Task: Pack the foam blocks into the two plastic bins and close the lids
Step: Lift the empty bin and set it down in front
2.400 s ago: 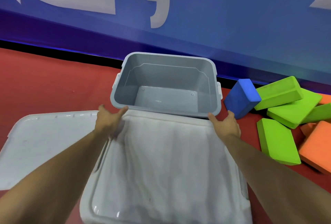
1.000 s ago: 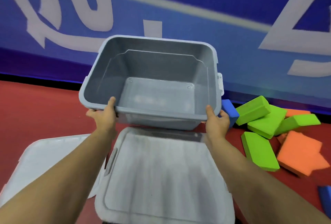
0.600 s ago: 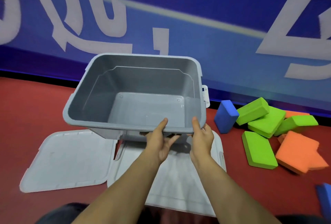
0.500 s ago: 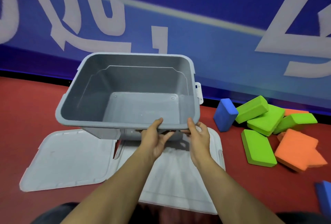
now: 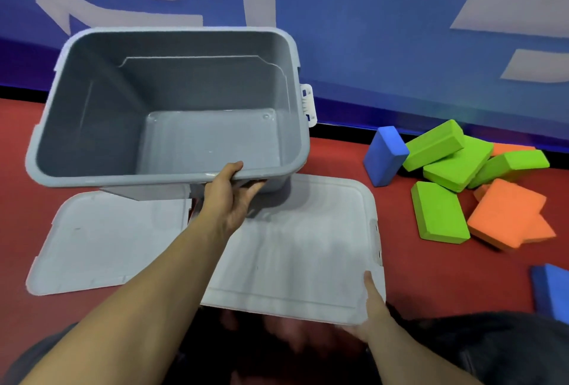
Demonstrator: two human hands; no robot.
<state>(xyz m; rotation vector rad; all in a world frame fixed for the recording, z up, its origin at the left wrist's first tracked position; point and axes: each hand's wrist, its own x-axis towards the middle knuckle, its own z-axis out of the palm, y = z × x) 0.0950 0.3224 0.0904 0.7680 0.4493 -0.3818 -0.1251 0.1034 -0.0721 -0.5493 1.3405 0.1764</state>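
Head view: since half a second before, the right hand (image 5: 374, 312) had left the grey bin (image 5: 172, 107) and pinched the near corner of the right lid (image 5: 295, 249), thumb on top. The left hand (image 5: 229, 196) alone gripped the tilted bin's near rim, thumb inside and fingers beneath, above two white lids including the left lid (image 5: 107, 239). Right of them lay four green blocks (image 5: 438, 212), about two orange blocks (image 5: 508, 215) and two blue blocks (image 5: 383, 153).

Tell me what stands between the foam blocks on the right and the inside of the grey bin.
Nothing visible blocks the way. The grey bin is open and empty, held at its near rim by the left hand. The foam blocks lie on bare red floor to its right; the white lid lies nearer, gripped by the right hand.
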